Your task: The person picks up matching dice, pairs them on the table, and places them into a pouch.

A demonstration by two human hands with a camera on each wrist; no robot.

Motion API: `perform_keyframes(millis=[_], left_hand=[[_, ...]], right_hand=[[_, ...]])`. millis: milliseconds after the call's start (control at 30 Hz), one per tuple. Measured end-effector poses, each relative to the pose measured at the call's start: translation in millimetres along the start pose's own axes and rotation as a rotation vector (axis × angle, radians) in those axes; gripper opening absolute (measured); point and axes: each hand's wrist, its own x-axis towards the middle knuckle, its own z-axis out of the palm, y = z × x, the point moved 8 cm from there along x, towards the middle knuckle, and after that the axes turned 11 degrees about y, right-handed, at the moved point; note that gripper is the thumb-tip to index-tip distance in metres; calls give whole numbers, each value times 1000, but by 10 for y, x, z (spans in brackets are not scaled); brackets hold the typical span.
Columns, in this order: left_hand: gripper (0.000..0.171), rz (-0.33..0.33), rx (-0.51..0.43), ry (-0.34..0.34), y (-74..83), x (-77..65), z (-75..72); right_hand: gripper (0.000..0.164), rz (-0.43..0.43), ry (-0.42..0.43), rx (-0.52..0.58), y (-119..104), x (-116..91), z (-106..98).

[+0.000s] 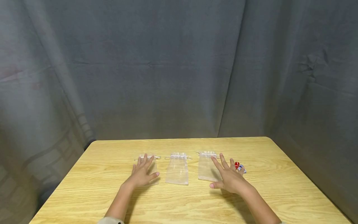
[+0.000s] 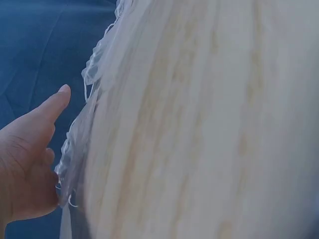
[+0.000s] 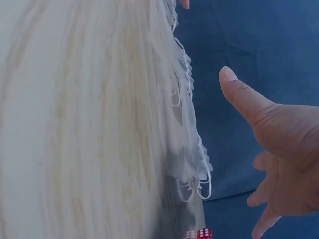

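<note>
Three sheer white drawstring pouches lie flat in a row on the wooden table: a left pouch [image 1: 152,169], a middle pouch [image 1: 177,169] and a right pouch [image 1: 206,168]. My left hand [image 1: 141,175] is spread over the left pouch and covers part of it. Over the right edge of the right pouch, my right hand [image 1: 231,178] has its fingers spread. Both wrist views show the hands raised off the table, holding nothing. Small red pieces [image 1: 237,165] and blue-and-white pieces [image 1: 242,169] lie by the right fingertips, partly hidden; white dots mark the red dice [image 3: 204,233] in the right wrist view.
The light wooden table [image 1: 179,205] has rounded far corners. Grey curtains [image 1: 151,68] hang behind it and along both sides. Table surface stretches in front of the pouches and to the right of the small pieces.
</note>
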Motion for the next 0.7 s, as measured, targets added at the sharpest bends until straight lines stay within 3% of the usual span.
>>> perform_keyframes(millis=[233,467,700], left_hand=[[70,-19,-41,-43,-72,-38,104],[64,-7,84,-92,-105,-91,198],[66,6,166,-121,-76,-86,197]], right_hand=[[104,-7,2,-2,7,-13,14],[102,-7,4,8,11,-27,15],[96,-14,35,13,55,-25,-25]])
